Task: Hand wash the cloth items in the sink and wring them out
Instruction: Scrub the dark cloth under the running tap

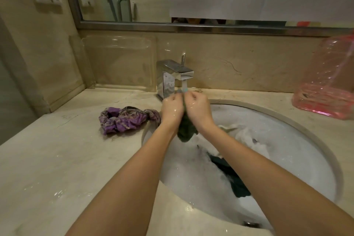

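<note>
My left hand [172,108] and my right hand [198,108] are pressed together under the running stream of the chrome faucet [173,75], both gripping a dark green cloth [185,130] whose wet end hangs down between my wrists. The round white sink [287,159] below holds soapy water. In it lie a white cloth [247,137] and another dark green cloth [235,180]. A wrung purple patterned cloth [126,119] lies bunched on the marble counter [67,159] left of the sink.
A clear acrylic tray [118,61] leans against the back wall left of the faucet. A pink transparent plastic container [329,86] stands on the counter at the right. A mirror runs above the backsplash. The sink drain overflow [249,223] shows at the near rim.
</note>
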